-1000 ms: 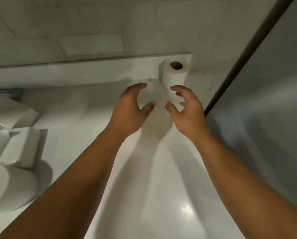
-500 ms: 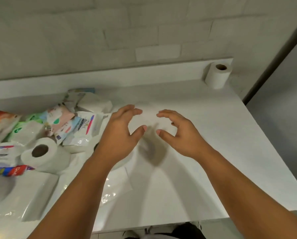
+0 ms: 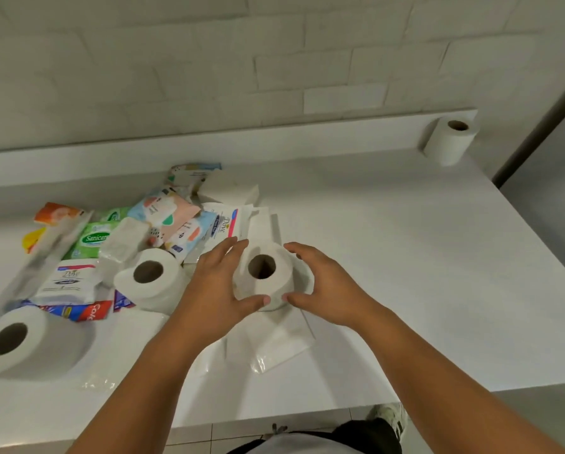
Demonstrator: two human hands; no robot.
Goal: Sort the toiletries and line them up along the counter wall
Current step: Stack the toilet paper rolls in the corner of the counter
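A white toilet roll (image 3: 285, 257) stands upright in the middle of the white counter (image 3: 405, 257), its core hole facing up. My left hand (image 3: 217, 290) curls round its left side, thumb at the front. My right hand (image 3: 328, 286) curls round its right side, and the two thumbs nearly meet. Another toilet roll (image 3: 448, 142) stands upright in the far right corner against the counter wall (image 3: 274, 139). Two more rolls (image 3: 153, 290) (image 3: 28, 345) sit to the left.
A pile of packets lies at the left: green Sanicare wipes (image 3: 94, 239), Dove boxes (image 3: 66, 280), a red toothpaste box (image 3: 84, 311), tissue packs (image 3: 228, 188). A clear plastic wrapper (image 3: 281, 345) lies under the held roll. The counter's front edge is close to me.
My hands left the roll standing in the far right corner, moved back left across the counter, and now close round another roll in the middle.
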